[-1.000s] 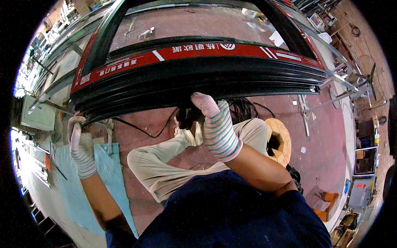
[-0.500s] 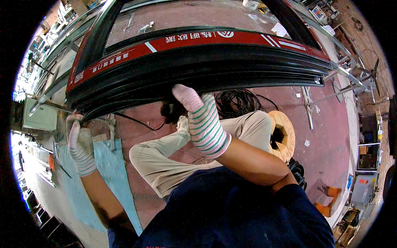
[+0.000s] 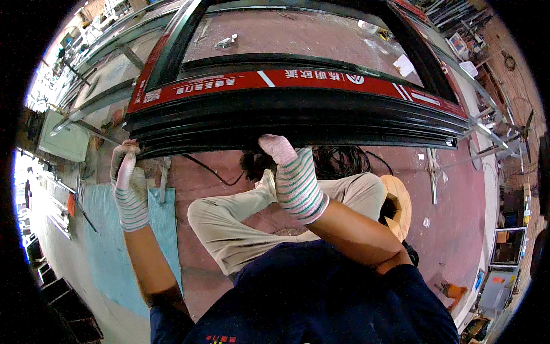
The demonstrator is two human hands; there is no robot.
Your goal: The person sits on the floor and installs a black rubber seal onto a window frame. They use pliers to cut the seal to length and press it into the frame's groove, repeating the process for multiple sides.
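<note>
A large black metal window frame [image 3: 298, 117] with a red printed strip along its near bar lies across the view. My left hand [image 3: 129, 184], in a striped work glove, grips the frame's near left corner from below. My right hand [image 3: 293, 175], gloved the same way, presses up against the underside of the near bar at its middle. Under the frame a seated person in beige trousers [image 3: 240, 229] bends forward, head hidden behind my right hand.
Red floor [image 3: 458, 229] lies to the right, with a round tan stool [image 3: 400, 203] and black cable coils [image 3: 344, 160] beside the seated person. A blue sheet [image 3: 97, 252] lies on the left. Metal rails [image 3: 492, 137] and other frames stand around.
The frame has shifted lower in view and closer. My right hand has slid a little right along the underside of the near bar; my left hand stays at the left corner.
</note>
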